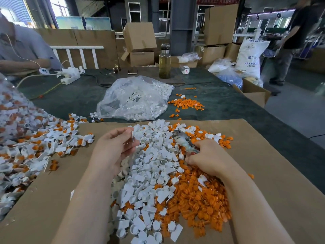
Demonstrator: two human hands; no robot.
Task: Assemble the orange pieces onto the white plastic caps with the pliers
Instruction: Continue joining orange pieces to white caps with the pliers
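Observation:
A big heap of loose white plastic caps (151,175) lies on brown cardboard (274,182) in front of me, with a heap of small orange pieces (198,198) beside it on the right. My left hand (114,147) hovers over the white heap and pinches a thin white cap piece (132,137) between its fingertips. My right hand (209,155) rests on the orange heap, closed around the handles of worn pliers (182,140), whose jaws point up and to the left.
Assembled white-and-orange caps (35,147) spread at the left. A clear bag of white caps (135,99) and scattered orange pieces (186,103) lie farther back on the dark table cover. A glass bottle (164,61), a power strip (70,75), cardboard boxes and two other people are beyond.

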